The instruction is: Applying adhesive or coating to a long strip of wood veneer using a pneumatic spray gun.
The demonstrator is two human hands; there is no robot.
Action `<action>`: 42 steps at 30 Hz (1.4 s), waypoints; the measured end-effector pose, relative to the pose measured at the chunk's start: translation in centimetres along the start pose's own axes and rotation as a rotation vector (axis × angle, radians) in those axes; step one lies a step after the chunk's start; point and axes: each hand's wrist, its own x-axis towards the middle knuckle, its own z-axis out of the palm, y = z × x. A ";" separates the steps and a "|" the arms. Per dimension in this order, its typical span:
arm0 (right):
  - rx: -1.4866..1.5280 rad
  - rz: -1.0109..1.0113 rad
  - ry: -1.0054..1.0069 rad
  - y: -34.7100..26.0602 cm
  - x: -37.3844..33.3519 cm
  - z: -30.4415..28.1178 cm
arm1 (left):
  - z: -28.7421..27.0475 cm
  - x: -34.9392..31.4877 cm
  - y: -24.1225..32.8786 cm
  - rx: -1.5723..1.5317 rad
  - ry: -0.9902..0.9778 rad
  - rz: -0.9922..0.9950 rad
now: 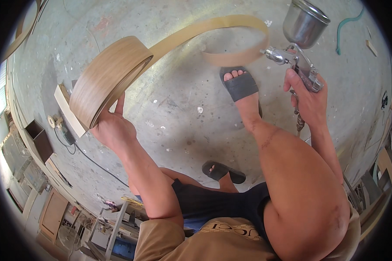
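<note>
A thick coil of wood-grain edge banding (106,78) is held up at the left by my left hand (115,128), which is closed on its underside; some of the fingers are hidden behind the coil. From the coil a loose length of the band (204,28) arcs right and curls back above my foot. In my right hand (311,98) is a metal spray gun (287,56), my fingers wrapped round its handle. A shiny metal cup (305,24) sits on top of the gun. Its nozzle points left, close to the curled band.
My sandalled foot (241,85) stands on the stained concrete floor (183,117) beneath the curl. At the left lie a pale board (69,111), a corded power tool (65,132) and a brown box-shaped piece (39,141). A green hose (339,37) lies at the far right.
</note>
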 end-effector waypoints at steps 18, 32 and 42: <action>0.090 -0.027 0.050 2.9 0.2 1.1 | 0.3 -0.3 0.4 0.042 0.011 -0.049; -0.026 -0.029 0.070 2.1 2.0 1.8 | 0.0 -0.5 0.2 0.044 0.008 -0.048; 0.060 0.019 -0.006 2.7 1.2 2.4 | 0.1 -0.5 0.2 0.034 0.005 -0.051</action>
